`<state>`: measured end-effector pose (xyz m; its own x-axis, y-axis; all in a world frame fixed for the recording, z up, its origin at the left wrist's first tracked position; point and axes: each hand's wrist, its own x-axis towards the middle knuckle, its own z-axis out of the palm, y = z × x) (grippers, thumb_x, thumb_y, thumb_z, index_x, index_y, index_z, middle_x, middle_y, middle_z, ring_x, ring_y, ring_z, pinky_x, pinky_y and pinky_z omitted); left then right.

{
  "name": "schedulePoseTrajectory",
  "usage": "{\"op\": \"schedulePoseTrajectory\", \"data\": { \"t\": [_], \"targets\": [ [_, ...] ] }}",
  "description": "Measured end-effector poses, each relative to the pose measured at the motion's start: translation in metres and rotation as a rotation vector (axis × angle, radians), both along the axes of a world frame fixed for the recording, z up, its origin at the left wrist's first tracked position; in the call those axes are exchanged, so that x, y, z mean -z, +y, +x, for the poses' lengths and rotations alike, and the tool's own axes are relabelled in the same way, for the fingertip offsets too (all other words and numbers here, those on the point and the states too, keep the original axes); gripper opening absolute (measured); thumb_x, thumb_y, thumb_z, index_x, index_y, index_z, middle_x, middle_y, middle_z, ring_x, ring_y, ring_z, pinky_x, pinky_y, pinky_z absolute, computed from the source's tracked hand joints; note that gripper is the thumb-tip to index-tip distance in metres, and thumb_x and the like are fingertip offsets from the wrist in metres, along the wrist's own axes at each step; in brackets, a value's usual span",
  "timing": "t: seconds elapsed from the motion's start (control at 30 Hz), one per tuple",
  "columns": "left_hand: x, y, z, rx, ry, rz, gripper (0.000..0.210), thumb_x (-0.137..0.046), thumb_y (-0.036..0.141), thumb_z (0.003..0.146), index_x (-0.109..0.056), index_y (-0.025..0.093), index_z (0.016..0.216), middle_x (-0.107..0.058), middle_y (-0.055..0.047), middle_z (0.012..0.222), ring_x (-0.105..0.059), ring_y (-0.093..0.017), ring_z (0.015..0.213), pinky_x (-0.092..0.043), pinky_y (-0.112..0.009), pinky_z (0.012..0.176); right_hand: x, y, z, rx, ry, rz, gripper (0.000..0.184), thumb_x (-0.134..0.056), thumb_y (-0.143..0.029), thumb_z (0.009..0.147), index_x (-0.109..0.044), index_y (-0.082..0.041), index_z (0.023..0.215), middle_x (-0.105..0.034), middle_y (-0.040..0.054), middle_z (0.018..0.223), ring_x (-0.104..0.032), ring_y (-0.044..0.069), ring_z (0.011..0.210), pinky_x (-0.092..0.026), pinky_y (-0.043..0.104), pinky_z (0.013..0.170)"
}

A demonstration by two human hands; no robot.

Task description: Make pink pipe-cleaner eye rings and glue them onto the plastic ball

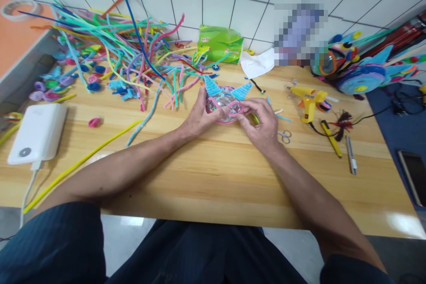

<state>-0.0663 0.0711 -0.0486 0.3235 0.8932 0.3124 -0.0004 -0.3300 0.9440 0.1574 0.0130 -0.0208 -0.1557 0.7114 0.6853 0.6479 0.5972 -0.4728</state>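
Observation:
Between my hands is a pipe-cleaner craft piece, round and clear in the middle, with pink loops on its front and two light-blue pointed ears on top. My left hand grips its left side, the thumb lying across the front. My right hand pinches the pink edge at its right side with thumb and fingertips. Beneath my right hand a bit of something yellow-green shows, mostly hidden. Just right of that hand lie small scissors, their blades partly covered.
A heap of coloured pipe cleaners spreads at the back left, near a green packet. A white power bank stands at left. On the right are a yellow glue gun, a yellow cutter and finished colourful crafts.

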Motion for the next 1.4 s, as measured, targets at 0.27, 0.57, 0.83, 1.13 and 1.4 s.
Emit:
{"op": "schedulePoseTrajectory", "data": {
  "t": [0.27,0.57,0.83,1.13,1.4],
  "targets": [
    [0.002,0.004,-0.006,0.027,0.000,-0.017,0.093,-0.082,0.085,0.081,-0.052,0.028,0.148,-0.065,-0.013,0.145,-0.065,-0.036,0.140,-0.054,-0.057,0.123,0.001,0.002,0.001,0.040,0.045,-0.055,0.017,-0.080,-0.033,0.101,-0.079,-0.029,0.117,-0.078,0.0051,0.108,-0.070,0.021,0.086,-0.064,0.042,0.082],
    [0.008,0.008,-0.014,0.018,0.030,-0.046,0.104,-0.086,0.083,0.078,-0.045,0.032,0.158,-0.065,-0.013,0.152,-0.068,-0.037,0.140,-0.059,-0.055,0.119,0.016,0.007,-0.012,-0.097,0.594,-0.426,0.019,-0.081,-0.035,0.094,-0.073,-0.024,0.107,-0.077,-0.0001,0.094,-0.072,0.016,0.082,-0.063,0.032,0.075],
    [0.020,0.012,-0.024,0.039,0.049,0.017,0.092,-0.085,0.080,0.083,-0.050,0.035,0.155,-0.063,-0.012,0.157,-0.067,-0.038,0.144,-0.061,-0.058,0.119,0.015,0.014,-0.012,-0.170,0.765,-0.594,0.048,-0.095,-0.056,0.080,-0.068,-0.024,0.104,-0.076,-0.0018,0.088,-0.070,0.015,0.079,-0.063,0.031,0.073],
    [0.010,0.003,-0.012,-0.052,0.090,0.190,0.100,-0.084,0.080,0.085,-0.039,0.034,0.161,-0.055,-0.015,0.163,-0.061,-0.037,0.151,-0.057,-0.055,0.123,0.016,0.021,-0.001,-0.225,0.834,-0.674,0.047,-0.101,-0.045,0.071,-0.071,-0.023,0.101,-0.078,-0.0028,0.087,-0.072,0.015,0.078,-0.060,0.029,0.074],
    [0.005,-0.011,0.012,-0.238,0.046,0.386,0.122,-0.092,0.079,0.076,-0.027,0.030,0.166,-0.044,-0.022,0.169,-0.057,-0.039,0.153,-0.053,-0.056,0.126,0.027,0.024,0.008,-0.171,0.774,-0.640,0.035,-0.098,-0.042,0.078,-0.073,-0.024,0.094,-0.085,-0.0006,0.088,-0.077,0.017,0.074,-0.062,0.029,0.070]
  ]
}}
